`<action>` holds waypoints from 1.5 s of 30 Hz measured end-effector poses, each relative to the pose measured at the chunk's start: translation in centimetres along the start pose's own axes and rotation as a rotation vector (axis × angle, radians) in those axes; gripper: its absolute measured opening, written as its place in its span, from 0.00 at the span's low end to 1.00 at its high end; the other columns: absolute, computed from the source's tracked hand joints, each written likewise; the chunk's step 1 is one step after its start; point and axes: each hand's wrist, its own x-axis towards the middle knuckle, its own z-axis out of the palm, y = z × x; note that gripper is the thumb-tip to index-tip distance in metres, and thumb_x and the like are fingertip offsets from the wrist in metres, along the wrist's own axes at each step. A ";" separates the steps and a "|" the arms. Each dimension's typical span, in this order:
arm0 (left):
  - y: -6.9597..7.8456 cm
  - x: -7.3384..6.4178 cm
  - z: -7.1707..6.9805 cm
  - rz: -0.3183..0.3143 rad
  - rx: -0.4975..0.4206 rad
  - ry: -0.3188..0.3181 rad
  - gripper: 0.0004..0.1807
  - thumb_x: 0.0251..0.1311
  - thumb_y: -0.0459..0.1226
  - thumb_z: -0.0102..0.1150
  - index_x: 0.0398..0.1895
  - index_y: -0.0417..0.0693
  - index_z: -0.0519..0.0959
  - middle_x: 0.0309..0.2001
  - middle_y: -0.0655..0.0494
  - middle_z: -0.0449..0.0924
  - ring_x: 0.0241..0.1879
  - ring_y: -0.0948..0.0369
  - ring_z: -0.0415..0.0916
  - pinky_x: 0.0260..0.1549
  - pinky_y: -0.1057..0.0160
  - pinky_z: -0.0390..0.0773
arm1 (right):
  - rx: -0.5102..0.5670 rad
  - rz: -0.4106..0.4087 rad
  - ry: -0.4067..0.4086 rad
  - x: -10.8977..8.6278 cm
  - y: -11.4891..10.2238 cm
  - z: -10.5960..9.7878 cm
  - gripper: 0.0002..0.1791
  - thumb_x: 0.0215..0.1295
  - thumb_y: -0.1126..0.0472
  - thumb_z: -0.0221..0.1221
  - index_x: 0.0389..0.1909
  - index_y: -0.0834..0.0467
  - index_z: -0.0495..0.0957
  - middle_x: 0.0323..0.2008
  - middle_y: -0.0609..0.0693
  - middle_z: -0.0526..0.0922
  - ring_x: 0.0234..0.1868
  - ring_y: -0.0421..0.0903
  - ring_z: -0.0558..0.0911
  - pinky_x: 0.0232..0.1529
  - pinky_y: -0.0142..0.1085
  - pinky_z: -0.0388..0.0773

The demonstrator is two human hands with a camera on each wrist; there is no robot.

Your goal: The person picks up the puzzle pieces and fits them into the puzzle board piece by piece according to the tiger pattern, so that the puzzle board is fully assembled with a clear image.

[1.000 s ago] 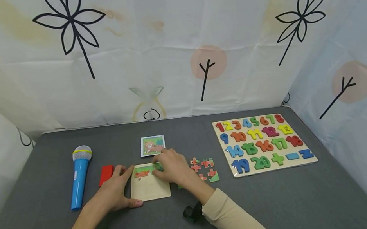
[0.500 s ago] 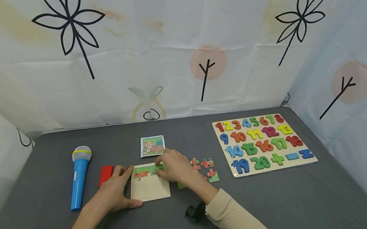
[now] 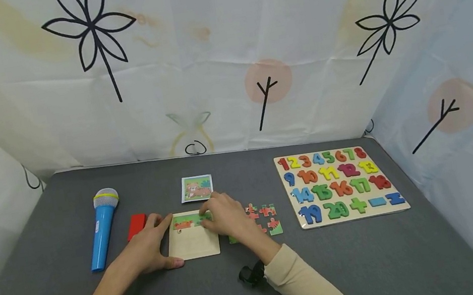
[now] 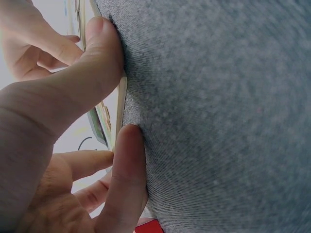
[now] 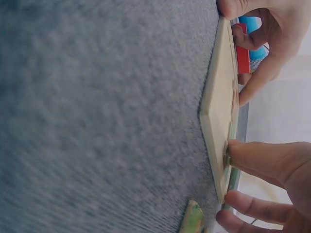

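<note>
A pale cloth backdrop with line-drawn flowers hangs behind a dark grey desk. On the desk's right lies a wooden number board, filled with bright numerals and signs. Near the centre is a smaller wooden puzzle tray, mostly bare, with a strip of picture pieces along its far edge.

The person's left hand is spread along the tray's left side, thumb and forefinger at its corners. The right hand reaches over the far right corner, its grip apparently pinching a green piece at the strip's end.

Left of the tray are a blue toy microphone and a red block; just beyond it lies a picture card. Smallest are the loose pieces right of the tray, some hidden by the right arm.

The green piece could ride up on its neighbour if pressed down out of line, or shove the strip askew. If the left hand eases off, that push might slide the tray. The right wrist, low beside the loose pieces, could scatter them.
</note>
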 end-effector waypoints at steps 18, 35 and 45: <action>0.0 0.1 0.0 -0.019 -0.001 -0.009 0.66 0.37 0.58 0.84 0.77 0.37 0.61 0.65 0.35 0.63 0.43 0.51 0.74 0.42 0.50 0.82 | 0.088 0.003 0.018 -1.1 1.3 -0.9 0.17 0.65 0.52 0.69 0.54 0.49 0.87 0.47 0.52 0.83 0.49 0.52 0.80 0.28 0.36 0.72; 0.2 0.1 -0.2 -0.023 0.017 -0.010 0.66 0.37 0.57 0.84 0.77 0.36 0.60 0.66 0.34 0.63 0.42 0.51 0.74 0.41 0.49 0.83 | 0.074 0.069 0.037 -3.2 3.2 -1.5 0.18 0.63 0.53 0.71 0.53 0.50 0.87 0.48 0.54 0.84 0.47 0.53 0.80 0.34 0.44 0.79; 0.2 0.0 -0.1 -0.019 0.019 -0.006 0.66 0.37 0.57 0.84 0.77 0.36 0.61 0.66 0.33 0.63 0.42 0.51 0.74 0.42 0.49 0.83 | 0.076 0.067 0.070 -3.7 3.6 -1.2 0.16 0.61 0.56 0.72 0.50 0.53 0.88 0.46 0.55 0.84 0.48 0.55 0.81 0.37 0.48 0.82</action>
